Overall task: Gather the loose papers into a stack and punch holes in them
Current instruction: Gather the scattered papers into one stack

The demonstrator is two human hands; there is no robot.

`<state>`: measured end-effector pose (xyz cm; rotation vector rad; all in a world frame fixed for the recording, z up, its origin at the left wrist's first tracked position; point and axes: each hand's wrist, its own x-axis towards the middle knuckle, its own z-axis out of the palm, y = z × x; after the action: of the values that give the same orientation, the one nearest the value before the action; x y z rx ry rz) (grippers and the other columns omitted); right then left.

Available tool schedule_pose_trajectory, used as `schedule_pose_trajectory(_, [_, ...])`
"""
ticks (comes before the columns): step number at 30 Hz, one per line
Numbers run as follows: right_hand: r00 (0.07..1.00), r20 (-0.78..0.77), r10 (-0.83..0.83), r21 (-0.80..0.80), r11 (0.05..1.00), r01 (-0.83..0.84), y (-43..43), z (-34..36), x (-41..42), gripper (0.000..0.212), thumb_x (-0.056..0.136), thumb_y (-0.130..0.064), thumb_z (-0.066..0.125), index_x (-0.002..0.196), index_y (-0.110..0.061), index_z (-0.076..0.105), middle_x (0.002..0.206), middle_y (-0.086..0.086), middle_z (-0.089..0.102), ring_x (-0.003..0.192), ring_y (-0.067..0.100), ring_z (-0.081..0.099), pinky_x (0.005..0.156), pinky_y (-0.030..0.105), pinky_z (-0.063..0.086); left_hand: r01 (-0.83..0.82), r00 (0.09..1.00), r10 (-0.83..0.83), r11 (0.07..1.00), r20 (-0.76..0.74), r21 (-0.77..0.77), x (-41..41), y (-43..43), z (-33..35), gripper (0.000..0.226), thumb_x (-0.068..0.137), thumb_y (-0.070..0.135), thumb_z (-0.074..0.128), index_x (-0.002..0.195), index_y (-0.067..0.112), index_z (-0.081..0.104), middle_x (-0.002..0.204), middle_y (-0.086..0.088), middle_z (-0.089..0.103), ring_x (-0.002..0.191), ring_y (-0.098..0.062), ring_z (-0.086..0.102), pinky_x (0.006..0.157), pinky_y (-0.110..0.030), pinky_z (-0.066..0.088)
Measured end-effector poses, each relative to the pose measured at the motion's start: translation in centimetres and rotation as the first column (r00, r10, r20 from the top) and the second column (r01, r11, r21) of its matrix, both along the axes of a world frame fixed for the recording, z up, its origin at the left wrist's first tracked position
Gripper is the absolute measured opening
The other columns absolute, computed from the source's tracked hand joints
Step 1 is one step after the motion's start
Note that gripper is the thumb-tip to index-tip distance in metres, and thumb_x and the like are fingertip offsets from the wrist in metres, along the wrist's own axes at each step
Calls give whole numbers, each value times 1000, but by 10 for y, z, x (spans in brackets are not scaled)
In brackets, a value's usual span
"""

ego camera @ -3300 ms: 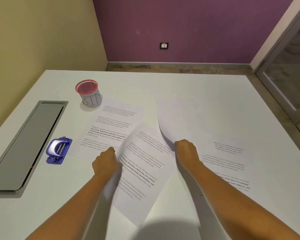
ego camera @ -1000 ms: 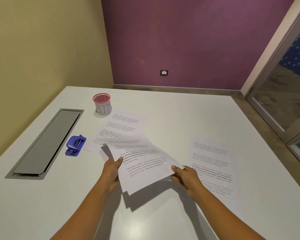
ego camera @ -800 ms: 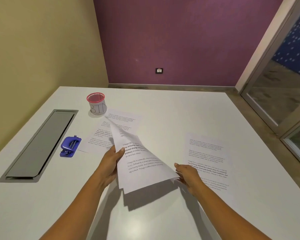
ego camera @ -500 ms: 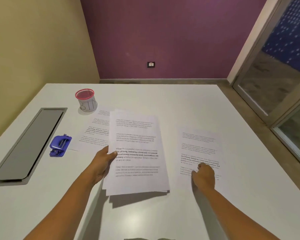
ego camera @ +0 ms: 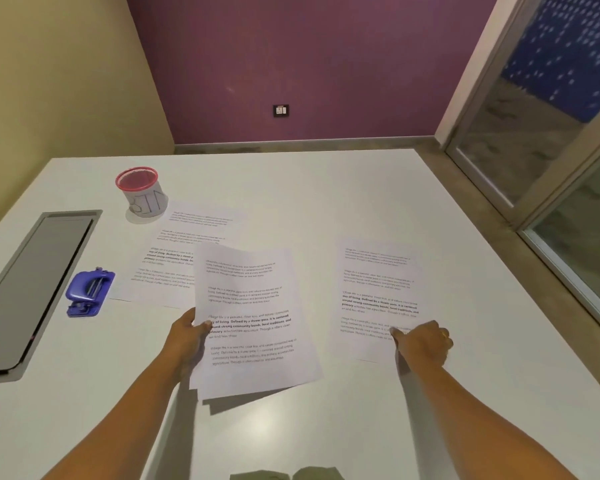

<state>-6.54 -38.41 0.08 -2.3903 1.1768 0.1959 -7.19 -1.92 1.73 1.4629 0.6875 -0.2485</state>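
Note:
My left hand (ego camera: 186,336) grips a small stack of printed papers (ego camera: 253,306) by its left edge, thumb on top, holding it a little above the white table (ego camera: 309,188). A single printed sheet (ego camera: 378,282) lies flat to the right. My right hand (ego camera: 425,341) sits on that sheet's near right corner with fingers curled and the thumb tip on the page. Another printed sheet (ego camera: 174,258) lies at the left, partly under the held stack. A blue hole punch (ego camera: 89,291) stands left of it.
A pink-rimmed cup marked BIN (ego camera: 141,190) stands behind the left sheet. A grey recessed cable flap (ego camera: 32,282) runs along the table's left side. Glass doors (ego camera: 551,133) are beyond the right edge.
My right hand let go of the stack, moved right onto the lone sheet and slid to its near right corner. The left hand alone now holds the stack, flattened out.

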Motion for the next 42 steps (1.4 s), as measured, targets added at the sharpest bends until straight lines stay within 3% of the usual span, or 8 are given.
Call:
schedule_pose_trajectory(4, [999, -10, -51, 28, 998, 52, -1, 4, 4, 78, 67, -36, 80, 123, 4, 42, 128, 23, 47, 122, 37, 43, 98, 46, 43, -13, 1000, 13, 1000, -15, -20, 1, -2, -4, 35, 94, -4, 40, 127, 2, 48, 116, -16, 60, 98, -34, 59, 91, -47, 46])
schedule_pose_trajectory(9, [994, 22, -106, 195, 976, 100, 2, 3, 7, 62, 72, -22, 78, 119, 2, 46, 125, 22, 55, 116, 38, 52, 94, 46, 47, -36, 999, 35, 999, -12, -37, -1, -2, -7, 35, 94, -4, 39, 128, 1, 46, 117, -16, 60, 92, -30, 59, 81, -38, 47])
schedule_pose_trajectory(13, [980, 141, -143, 280, 955, 99, 13, 6, 8, 44, 81, -5, 62, 120, 1, 42, 120, 25, 57, 107, 40, 57, 87, 44, 49, -63, 998, 64, 996, 5, -59, -3, -2, -6, 36, 94, -6, 37, 129, -2, 45, 125, -20, 56, 97, -30, 57, 85, -38, 44])
schedule_pose_trajectory(20, [879, 470, 80, 205, 959, -197, 42, 38, 12, 31, 90, -5, 52, 120, -4, 42, 114, 22, 61, 97, 39, 60, 83, 48, 53, -65, 997, 67, 995, 31, -74, -5, -2, 0, 34, 97, -1, 35, 129, 1, 45, 128, -18, 56, 102, -30, 56, 92, -41, 43])
schedule_pose_trajectory(27, [699, 715, 15, 344, 863, -371, 72, 71, 22, 33, 87, -7, 59, 118, -7, 47, 113, 11, 62, 86, 20, 58, 74, 27, 48, -64, 997, 67, 996, 42, -57, -7, -5, 9, 33, 97, 1, 35, 128, 4, 47, 124, -17, 58, 101, -31, 57, 87, -41, 45])
schedule_pose_trajectory(31, [725, 687, -41, 528, 713, -461, 90, 78, 26, 35, 84, -9, 64, 115, -15, 49, 108, 2, 61, 94, 22, 61, 82, 33, 52, -39, 996, 44, 996, 72, -79, -10, -6, 16, 33, 98, 4, 34, 128, 5, 47, 123, -17, 59, 103, -32, 58, 91, -42, 46])
schedule_pose_trajectory(34, [795, 606, 22, 631, 595, -497, 101, 73, 24, 42, 83, -9, 65, 119, -17, 46, 110, 1, 60, 94, 20, 61, 82, 32, 52, 5, 995, 7, 993, 100, -114, -12, -6, 25, 31, 99, 12, 34, 125, 10, 51, 117, -15, 63, 99, -32, 63, 82, -41, 52])
schedule_pose_trajectory(42, [833, 493, 251, 662, 513, -546, 113, 51, 8, 68, 79, -11, 71, 133, -20, 29, 113, -1, 57, 99, 20, 60, 83, 32, 51, 29, 980, 45, 932, 195, -361, -12, -11, 38, 26, 99, 21, 37, 109, 19, 62, 99, -2, 74, 89, -23, 71, 68, -37, 57])
